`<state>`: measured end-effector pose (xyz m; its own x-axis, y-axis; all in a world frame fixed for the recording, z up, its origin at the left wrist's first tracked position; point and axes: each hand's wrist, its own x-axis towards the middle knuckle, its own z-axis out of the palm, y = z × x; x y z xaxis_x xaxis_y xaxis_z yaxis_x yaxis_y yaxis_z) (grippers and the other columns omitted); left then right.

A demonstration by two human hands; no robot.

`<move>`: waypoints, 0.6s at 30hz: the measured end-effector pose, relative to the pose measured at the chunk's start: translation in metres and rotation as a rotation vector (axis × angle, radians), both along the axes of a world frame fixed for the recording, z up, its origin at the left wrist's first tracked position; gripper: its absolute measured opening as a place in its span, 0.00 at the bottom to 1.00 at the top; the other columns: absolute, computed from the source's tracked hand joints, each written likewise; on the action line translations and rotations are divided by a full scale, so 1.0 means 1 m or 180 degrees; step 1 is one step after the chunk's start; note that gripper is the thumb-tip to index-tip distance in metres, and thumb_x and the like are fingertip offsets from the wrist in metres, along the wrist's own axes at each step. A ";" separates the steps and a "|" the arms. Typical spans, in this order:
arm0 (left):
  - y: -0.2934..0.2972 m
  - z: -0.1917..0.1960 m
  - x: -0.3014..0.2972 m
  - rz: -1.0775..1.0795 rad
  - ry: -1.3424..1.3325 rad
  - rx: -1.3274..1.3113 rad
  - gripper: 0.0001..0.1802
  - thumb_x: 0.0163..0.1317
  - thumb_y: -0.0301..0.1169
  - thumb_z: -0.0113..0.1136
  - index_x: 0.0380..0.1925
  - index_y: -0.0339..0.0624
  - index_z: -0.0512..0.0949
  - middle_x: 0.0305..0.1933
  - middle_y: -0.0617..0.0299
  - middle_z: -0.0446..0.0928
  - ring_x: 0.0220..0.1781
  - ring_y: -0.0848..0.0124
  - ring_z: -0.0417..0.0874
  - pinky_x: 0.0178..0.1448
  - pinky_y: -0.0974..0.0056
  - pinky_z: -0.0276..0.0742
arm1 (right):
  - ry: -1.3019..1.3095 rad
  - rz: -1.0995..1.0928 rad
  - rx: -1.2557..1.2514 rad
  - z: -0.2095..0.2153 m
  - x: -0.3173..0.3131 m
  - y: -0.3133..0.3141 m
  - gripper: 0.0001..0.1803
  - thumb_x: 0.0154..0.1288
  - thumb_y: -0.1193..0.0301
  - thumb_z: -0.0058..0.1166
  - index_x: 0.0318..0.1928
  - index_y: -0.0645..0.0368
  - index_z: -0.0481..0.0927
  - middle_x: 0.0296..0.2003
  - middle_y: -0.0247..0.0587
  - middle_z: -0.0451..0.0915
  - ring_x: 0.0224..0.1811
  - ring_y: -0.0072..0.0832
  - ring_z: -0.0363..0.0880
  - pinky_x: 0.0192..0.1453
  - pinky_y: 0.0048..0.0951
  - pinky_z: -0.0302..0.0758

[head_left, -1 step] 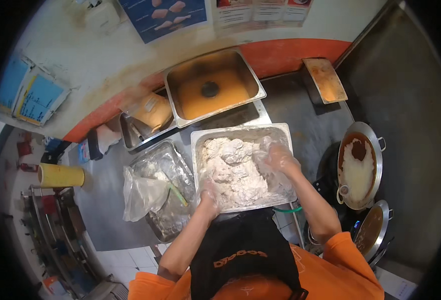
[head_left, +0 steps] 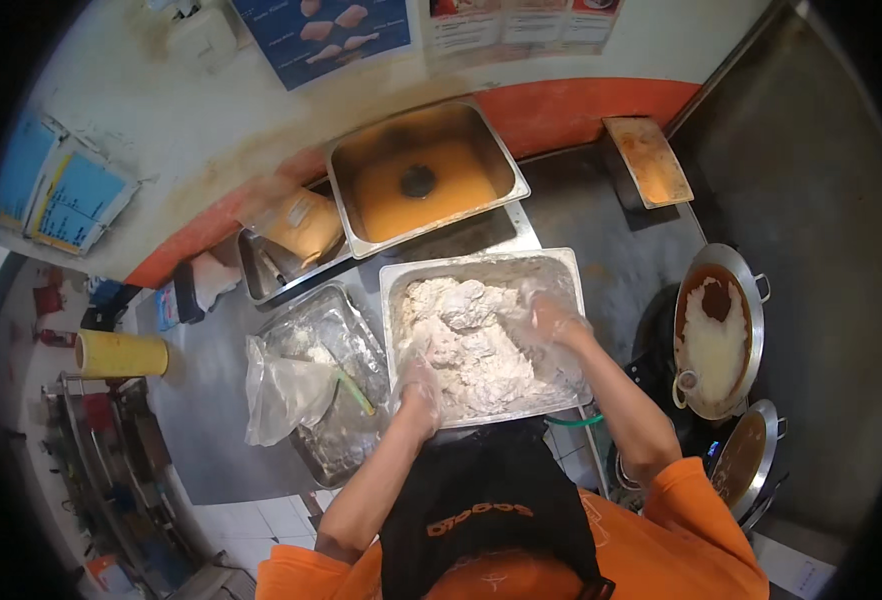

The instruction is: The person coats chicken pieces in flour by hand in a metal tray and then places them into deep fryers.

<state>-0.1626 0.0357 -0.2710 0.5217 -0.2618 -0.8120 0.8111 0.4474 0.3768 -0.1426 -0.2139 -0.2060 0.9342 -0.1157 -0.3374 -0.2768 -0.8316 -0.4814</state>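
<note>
A deep metal pan [head_left: 391, 310] in front of me holds white flour [head_left: 501, 370] with several coated lumps [head_left: 471, 303] in it, probably floured pieces of food. My left hand [head_left: 421, 385], in a clear plastic glove, is inside the pan's left side, its fingers stretched toward the flour. On the right side my right hand [head_left: 553, 322], also gloved, reaches into the pan with its fingers spread at the flour's edge. Flour hides part of the fingertips on both hands, and I see nothing gripped in either.
Behind stands a larger metal pan [head_left: 346, 215] of orange liquid. To the left lie a floury tray [head_left: 346, 310] and a clear plastic bag [head_left: 281, 390]. A yellow container [head_left: 121, 353] is farther left. Two wide pans [head_left: 756, 345], [head_left: 761, 460] sit at the right, the upper one with foamy oil.
My left hand has shifted slightly up and inward over the flour. My right hand has moved a little toward the left and down. The pans stay in place.
</note>
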 end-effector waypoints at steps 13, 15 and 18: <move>-0.019 0.002 -0.019 0.0170 -0.0322 -0.0937 0.29 0.74 0.48 0.36 0.63 0.39 0.67 0.60 0.56 0.74 0.60 0.60 0.75 0.67 0.57 0.70 | 0.0574 0.0446 0.0128 0.030 0.021 0.044 0.30 0.54 0.54 0.62 0.51 0.64 0.77 0.51 0.59 0.78 0.54 0.49 0.77 0.61 0.38 0.72; 0.004 0.002 -0.021 -0.0117 -0.0638 -0.1015 0.28 0.73 0.48 0.36 0.61 0.39 0.68 0.59 0.55 0.74 0.60 0.59 0.75 0.66 0.55 0.71 | 0.0901 0.0294 -0.0468 0.055 0.020 0.061 0.33 0.51 0.53 0.65 0.49 0.69 0.78 0.53 0.61 0.77 0.54 0.52 0.76 0.60 0.37 0.72; 0.017 0.054 -0.006 -0.2359 -0.3645 0.1431 0.27 0.73 0.48 0.35 0.59 0.41 0.70 0.56 0.55 0.75 0.57 0.57 0.76 0.62 0.49 0.74 | 0.0271 0.1066 -0.0846 0.071 0.014 0.062 0.35 0.50 0.52 0.66 0.49 0.71 0.78 0.51 0.64 0.78 0.52 0.51 0.78 0.58 0.38 0.74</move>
